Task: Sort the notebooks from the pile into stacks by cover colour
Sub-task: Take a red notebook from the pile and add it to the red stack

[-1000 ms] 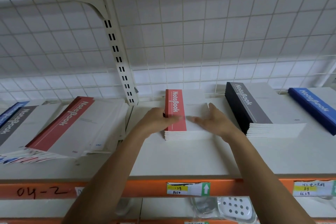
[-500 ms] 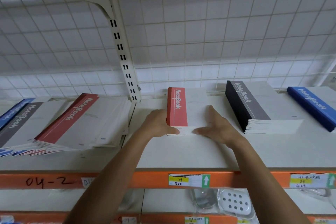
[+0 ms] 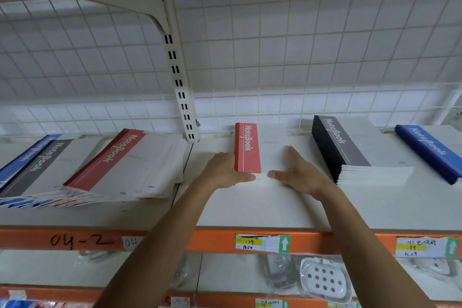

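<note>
**Both hands bracket the red stack on the shelf**

The left hand's fingers [image 3: 243,177] curl round the near left corner of the red stack [image 3: 247,149], thumb lying along its front page edge; the rest of those fingers sit against the spine side, partly hidden behind the stack. The left hand [image 3: 222,170] is thus closed on the stack's corner. The right hand [image 3: 297,170] lies flat and spread on the white cover, its thumb pointing left along the front edge, almost meeting the other thumb; it presses rather than grips.

The red stack sits mid-shelf [image 3: 250,210], long axis running away from the viewer toward the wire grid back [image 3: 300,57], red spine band on the left with "NoteBook" reading lengthwise. How many notebooks it holds is hard to make out; the white cover blends into the shelf.

To its right, apart from it, stands the black stack [image 3: 350,152], taller, angled slightly, spine leftward. Further right the blue stack [image 3: 430,152] is cut off by the frame edge.

To the left, past the slotted upright [image 3: 181,87], the unsorted pile [image 3: 105,170] lies fanned and slumped, a red-banded notebook on top, black and blue ones beneath, running out of view at the left.

Below, the orange shelf edge [image 3: 175,242] carries paper labels [image 3: 262,243]; their writing is barely legible.
</note>
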The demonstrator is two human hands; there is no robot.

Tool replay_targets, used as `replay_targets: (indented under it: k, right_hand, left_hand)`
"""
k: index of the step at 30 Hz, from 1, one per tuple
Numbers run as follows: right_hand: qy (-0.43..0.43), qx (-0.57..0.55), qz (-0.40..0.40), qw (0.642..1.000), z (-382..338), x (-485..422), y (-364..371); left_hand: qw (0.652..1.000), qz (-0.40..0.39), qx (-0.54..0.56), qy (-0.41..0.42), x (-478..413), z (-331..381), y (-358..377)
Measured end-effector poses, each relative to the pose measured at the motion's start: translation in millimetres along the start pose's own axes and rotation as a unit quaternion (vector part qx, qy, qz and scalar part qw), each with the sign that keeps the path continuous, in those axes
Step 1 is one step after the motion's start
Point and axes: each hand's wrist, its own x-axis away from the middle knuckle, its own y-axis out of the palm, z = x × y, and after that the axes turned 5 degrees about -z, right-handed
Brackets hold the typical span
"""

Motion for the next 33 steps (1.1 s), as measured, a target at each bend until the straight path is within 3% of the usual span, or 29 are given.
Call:
replay_targets:
  k: [9, 11, 14, 19, 22, 28, 30, 33]
  right_hand:
    - [0.012, 0.065, -0.012, 0.998, -2, -2, -1]
    - [0.016, 0.136, 0.012, 0.991, -8, 2, 2]
    - [-0.043, 0.217, 0.073, 0.973, -21, 7, 14]
    - [-0.121, 0.267, 0.090, 0.952, -50, 12, 53]
    - [-0.172, 0.292, 0.066, 0.939, -62, 14, 81]
    - [-0.247, 0.273, -0.002, 0.930, -80, 24, 132]
    - [-0.266, 0.261, -0.022, 0.928, -85, 27, 143]
    - [-0.267, 0.171, -0.035, 0.948, -87, 28, 157]
  left_hand:
    - [1.000, 0.005, 0.021, 0.006, 5, 3, 2]
    - [0.999, 0.030, 0.022, -0.015, 8, 4, 3]
    - [0.993, 0.101, 0.033, -0.060, 21, 6, -2]
    - [0.959, 0.252, -0.122, -0.049, 50, -14, -6]
    - [0.945, 0.253, -0.186, -0.096, 73, -34, -9]
    - [0.910, 0.178, -0.249, -0.280, 114, -79, -15]
    - [0.904, 0.182, -0.252, -0.295, 129, -92, -13]
    - [0.900, 0.246, -0.271, -0.236, 143, -101, -11]
